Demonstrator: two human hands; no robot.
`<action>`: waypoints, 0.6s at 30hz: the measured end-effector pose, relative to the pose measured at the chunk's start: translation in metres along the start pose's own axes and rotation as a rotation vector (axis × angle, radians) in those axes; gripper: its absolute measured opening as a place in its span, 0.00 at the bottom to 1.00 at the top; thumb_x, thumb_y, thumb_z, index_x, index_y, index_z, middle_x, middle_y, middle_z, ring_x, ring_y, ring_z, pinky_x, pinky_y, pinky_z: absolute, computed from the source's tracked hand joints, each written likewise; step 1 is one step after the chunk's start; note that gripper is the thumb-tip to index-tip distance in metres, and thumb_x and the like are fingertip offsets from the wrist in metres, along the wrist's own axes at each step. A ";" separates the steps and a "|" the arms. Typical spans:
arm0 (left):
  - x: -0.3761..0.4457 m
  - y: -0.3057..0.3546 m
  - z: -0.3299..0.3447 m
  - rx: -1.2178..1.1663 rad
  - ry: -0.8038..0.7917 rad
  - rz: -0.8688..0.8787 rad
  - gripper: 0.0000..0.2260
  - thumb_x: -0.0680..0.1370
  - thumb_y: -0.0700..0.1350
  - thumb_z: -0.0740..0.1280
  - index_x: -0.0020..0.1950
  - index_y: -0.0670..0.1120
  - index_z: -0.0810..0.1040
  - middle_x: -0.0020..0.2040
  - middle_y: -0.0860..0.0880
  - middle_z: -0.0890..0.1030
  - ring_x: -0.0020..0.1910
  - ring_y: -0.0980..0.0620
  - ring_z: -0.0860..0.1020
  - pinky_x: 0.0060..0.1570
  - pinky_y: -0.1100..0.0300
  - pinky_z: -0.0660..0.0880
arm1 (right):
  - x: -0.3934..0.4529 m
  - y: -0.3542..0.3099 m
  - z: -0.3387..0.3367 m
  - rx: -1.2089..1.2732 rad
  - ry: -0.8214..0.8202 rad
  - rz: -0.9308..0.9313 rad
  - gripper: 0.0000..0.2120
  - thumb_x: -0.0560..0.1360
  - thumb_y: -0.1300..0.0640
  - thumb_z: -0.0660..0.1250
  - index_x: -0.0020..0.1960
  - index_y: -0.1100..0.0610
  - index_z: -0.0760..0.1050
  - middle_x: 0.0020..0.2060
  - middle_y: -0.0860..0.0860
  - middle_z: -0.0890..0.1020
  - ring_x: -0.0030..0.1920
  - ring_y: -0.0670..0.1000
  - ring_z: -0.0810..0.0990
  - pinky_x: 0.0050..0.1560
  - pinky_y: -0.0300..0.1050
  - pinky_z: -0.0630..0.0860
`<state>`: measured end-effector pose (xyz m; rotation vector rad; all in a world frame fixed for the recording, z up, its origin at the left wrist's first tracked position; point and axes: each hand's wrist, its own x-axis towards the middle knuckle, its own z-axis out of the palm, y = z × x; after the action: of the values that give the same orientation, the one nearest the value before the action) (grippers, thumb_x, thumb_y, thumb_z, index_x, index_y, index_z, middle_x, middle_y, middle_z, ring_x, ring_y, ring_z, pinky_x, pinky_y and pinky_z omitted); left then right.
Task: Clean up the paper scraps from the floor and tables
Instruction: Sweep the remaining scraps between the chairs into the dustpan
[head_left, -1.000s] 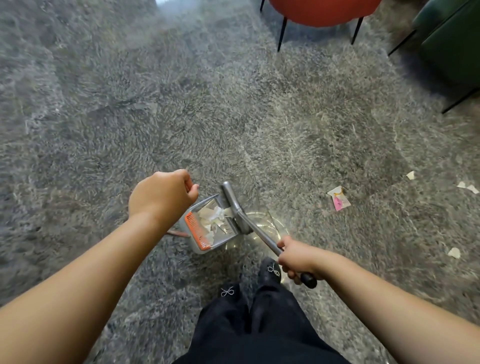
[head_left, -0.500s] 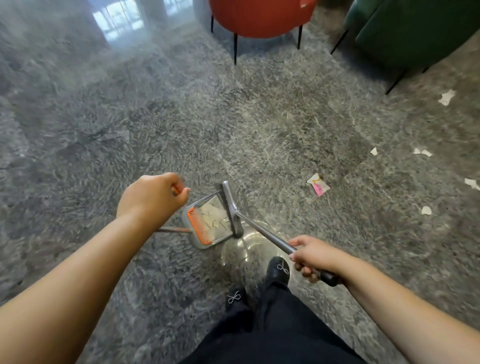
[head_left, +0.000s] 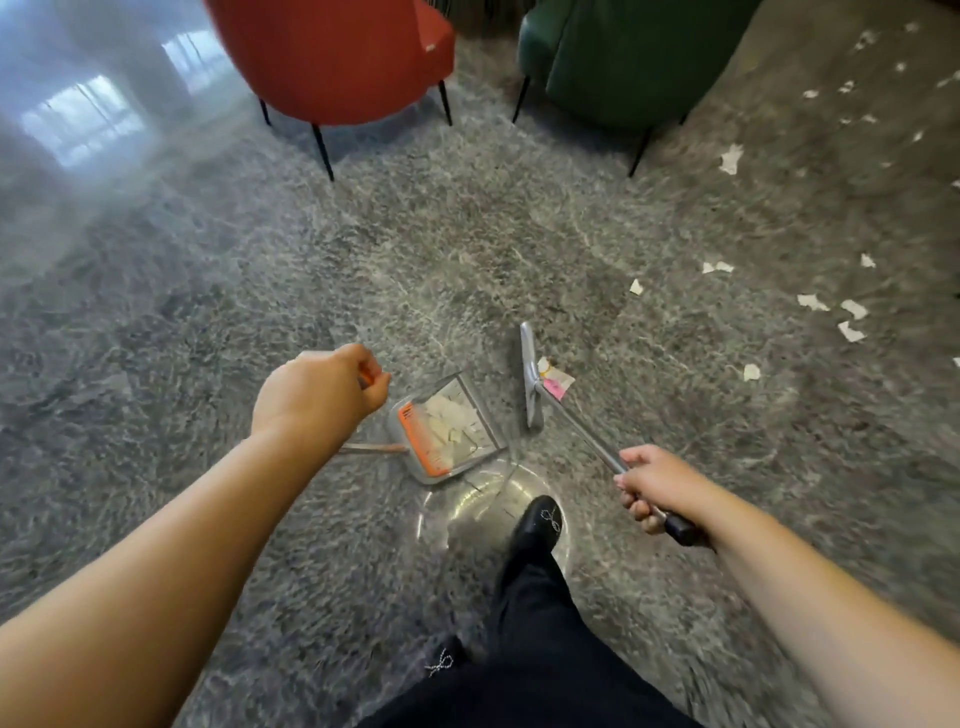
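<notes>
My right hand is wrapped tight round the metal handle of the broom, whose flat head sits on the floor just left of a pink and white scrap, touching it. My left hand is clenched round the orange-tipped handle of the dustpan, which stands a little to the left of the broom head with its mouth towards it. Inside the pan lie a good many white paper pieces.

I judge I am in the middle of sweeping the floor, with this one scrap next in line. The next move calls for a short pull of the broom head leftwards and nearer, with the pan lip kept flat on the floor so the paper slides in and not under.

Much more is left: white paper scraps lie scattered well off to the right and far right. Beyond, far from me, stand a red chair and a green chair.
</notes>
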<state>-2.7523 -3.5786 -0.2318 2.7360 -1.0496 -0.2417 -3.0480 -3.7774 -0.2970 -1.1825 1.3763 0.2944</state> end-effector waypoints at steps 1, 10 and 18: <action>0.014 0.013 0.005 0.007 -0.007 0.021 0.09 0.75 0.57 0.67 0.45 0.53 0.80 0.40 0.47 0.83 0.42 0.42 0.81 0.36 0.58 0.69 | 0.009 -0.005 -0.014 0.028 0.016 0.010 0.21 0.79 0.68 0.57 0.70 0.56 0.62 0.30 0.56 0.70 0.18 0.45 0.65 0.19 0.32 0.62; 0.140 0.121 0.034 0.096 -0.114 0.145 0.08 0.76 0.55 0.64 0.45 0.53 0.77 0.36 0.48 0.78 0.41 0.41 0.79 0.35 0.58 0.68 | 0.075 -0.050 -0.118 0.146 0.127 0.094 0.22 0.79 0.70 0.56 0.71 0.60 0.62 0.28 0.56 0.69 0.15 0.45 0.64 0.20 0.31 0.61; 0.214 0.176 0.050 0.129 -0.172 0.234 0.09 0.76 0.55 0.64 0.46 0.50 0.78 0.42 0.47 0.81 0.43 0.42 0.79 0.35 0.58 0.69 | 0.128 -0.079 -0.156 0.014 0.140 0.123 0.20 0.77 0.69 0.58 0.68 0.60 0.64 0.30 0.56 0.70 0.22 0.48 0.66 0.22 0.34 0.63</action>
<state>-2.7192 -3.8570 -0.2541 2.7078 -1.4662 -0.3895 -3.0469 -3.9909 -0.3333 -1.1260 1.5740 0.2923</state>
